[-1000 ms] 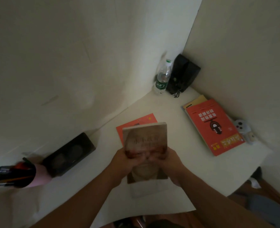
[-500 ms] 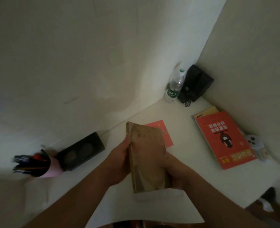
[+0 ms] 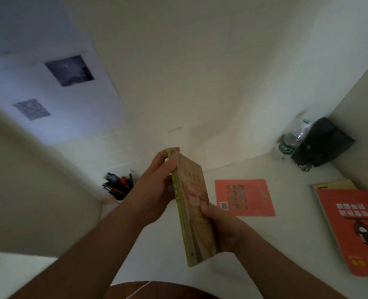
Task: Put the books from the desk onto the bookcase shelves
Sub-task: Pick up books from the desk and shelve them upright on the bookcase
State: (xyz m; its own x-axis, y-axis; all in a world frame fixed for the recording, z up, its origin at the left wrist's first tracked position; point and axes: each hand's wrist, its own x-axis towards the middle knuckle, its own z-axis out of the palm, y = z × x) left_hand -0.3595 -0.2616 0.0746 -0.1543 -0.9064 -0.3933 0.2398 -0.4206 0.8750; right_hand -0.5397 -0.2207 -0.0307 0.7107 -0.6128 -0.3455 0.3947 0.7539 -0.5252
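Looking down over a white desk (image 3: 254, 244) set into a corner, with pale walls rising beyond both hands and a pale panel standing off to the left of the left hand; no bookcase shelves showing clearly, so no telling which way the carry must go.

Lying flat on the desk, well to the right of the right hand: a large red book (image 3: 356, 229) stacked on a yellowish book (image 3: 334, 184). Lying flat just beyond the right hand: a thin orange booklet (image 3: 244, 197). All three waiting to be shelved, by the look of it.

Holding a tan paperback (image 3: 195, 210) up off the desk between both hands, turned on edge with its yellow-green spine (image 3: 182, 212) facing the camera and its long axis running from near the body away toward the wall. Left hand (image 3: 155, 190) gripping the far end, fingers curled over the top corner, thumb side against the spine. Right hand (image 3: 224, 227) clasping the near end from the cover side, fingers wrapped round the lower edge. Both hands equally close to the book; the left leading at the far end, probably the one to guide it spine-out onto a shelf.

Standing beyond the left hand: a pen cup (image 3: 118, 188). Far beyond the right hand, in the corner: a water bottle (image 3: 291, 141) beside a black pouch (image 3: 323, 143).
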